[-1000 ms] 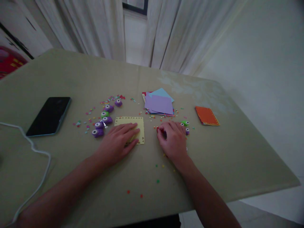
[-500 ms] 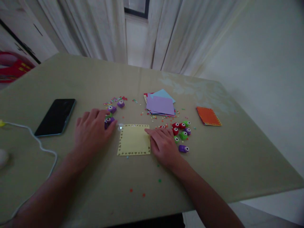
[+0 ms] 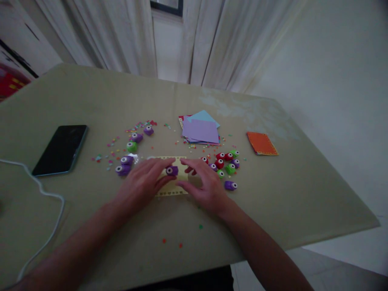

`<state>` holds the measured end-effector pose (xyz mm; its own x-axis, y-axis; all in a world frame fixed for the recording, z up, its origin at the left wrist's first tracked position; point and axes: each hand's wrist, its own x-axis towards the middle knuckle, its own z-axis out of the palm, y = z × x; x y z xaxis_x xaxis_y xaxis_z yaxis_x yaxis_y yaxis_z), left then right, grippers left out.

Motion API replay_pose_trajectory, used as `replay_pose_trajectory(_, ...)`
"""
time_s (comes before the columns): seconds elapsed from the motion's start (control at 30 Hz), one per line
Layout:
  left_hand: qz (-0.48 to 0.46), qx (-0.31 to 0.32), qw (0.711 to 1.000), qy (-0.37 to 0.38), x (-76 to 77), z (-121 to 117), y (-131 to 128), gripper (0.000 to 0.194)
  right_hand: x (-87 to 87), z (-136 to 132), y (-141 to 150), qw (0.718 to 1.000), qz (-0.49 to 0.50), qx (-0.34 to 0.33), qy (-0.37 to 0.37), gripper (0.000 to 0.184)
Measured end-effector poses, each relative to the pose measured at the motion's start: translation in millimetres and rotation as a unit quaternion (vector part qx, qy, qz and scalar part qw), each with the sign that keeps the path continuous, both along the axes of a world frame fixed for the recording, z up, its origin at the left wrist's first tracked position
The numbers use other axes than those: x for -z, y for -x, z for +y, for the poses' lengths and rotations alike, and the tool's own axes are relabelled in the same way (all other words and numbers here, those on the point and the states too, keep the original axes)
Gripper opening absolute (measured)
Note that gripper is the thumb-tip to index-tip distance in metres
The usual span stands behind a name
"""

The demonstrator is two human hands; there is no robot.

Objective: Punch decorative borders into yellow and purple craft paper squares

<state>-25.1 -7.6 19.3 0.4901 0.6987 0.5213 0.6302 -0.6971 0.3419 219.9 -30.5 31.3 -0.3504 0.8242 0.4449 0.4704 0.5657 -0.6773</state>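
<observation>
A small purple craft punch (image 3: 171, 170) with a white round top is gripped between the thumb and fingers of my left hand (image 3: 141, 178). My right hand (image 3: 206, 184) faces it from the other side, fingers and thumb apart, holding nothing. Below both hands lies a yellow paper square (image 3: 171, 190) with small shapes punched along its edges; the hands cover parts of it. Beside my left hand are purple punches (image 3: 123, 169) and a green punch (image 3: 131, 146). Red punches (image 3: 220, 163), green and purple ones cluster just past my right hand.
A stack of coloured paper (image 3: 201, 130) lies behind the hands. An orange paper square (image 3: 262, 143) rests at the right. To the left are a dark tablet (image 3: 60, 149) and a white cable (image 3: 50, 195). Paper confetti (image 3: 142, 125) is scattered over the table (image 3: 257, 218).
My left hand has picked up a purple punch from the left group and brought it right, over the yellow paper. My right hand has lifted from the paper's edge and opened.
</observation>
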Motion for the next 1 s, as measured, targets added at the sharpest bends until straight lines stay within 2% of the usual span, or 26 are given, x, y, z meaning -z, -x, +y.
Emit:
replay_pose_trajectory(0.07,-0.024,0.055,0.998,0.016,2.8,-9,-11,0.021,2.3,0,0,0.999,-0.008,-0.039,0.005,0.039)
replay_pose_trajectory(0.17,-0.051,0.063,0.996,0.046,4.1,-14,-19,0.016,3.4,2,-4,0.998,-0.028,-0.059,0.017,0.024)
replay_pose_trajectory(0.3,-0.073,0.061,0.990,0.102,0.7,-14,-18,0.011,0.2,5,-9,0.994,-0.067,-0.080,0.036,0.032)
replay_pose_trajectory(0.4,-0.063,0.061,0.985,0.149,0.1,-14,-17,0.007,-1.9,5,-11,0.992,-0.092,-0.069,0.043,0.029)
replay_pose_trajectory(0.47,-0.038,0.062,0.983,0.166,2.3,-13,-16,0.015,-2.2,5,-10,0.992,-0.104,-0.052,0.044,0.025)
replay_pose_trajectory(0.53,0.003,0.059,0.986,0.158,5.8,-11,-14,0.036,-1.7,5,-10,0.993,-0.111,-0.027,0.043,0.022)
replay_pose_trajectory(0.6,0.054,0.052,0.987,0.143,9.1,-7,-10,0.061,-0.6,6,-10,0.993,-0.111,0.008,0.041,0.025)
replay_pose_trajectory(0.67,0.093,0.038,0.985,0.143,11.1,-3,-6,0.073,0.9,8,-12,0.992,-0.116,0.037,0.042,0.034)
replay_pose_trajectory(0.73,0.111,0.020,0.981,0.157,11.8,2,-2,0.072,2.5,10,-13,0.990,-0.124,0.054,0.044,0.038)
replay_pose_trajectory(1.0,0.084,-0.018,0.981,0.176,10.0,11,4,0.064,2.1,9,-12,0.982,-0.167,0.075,0.044,0.025)
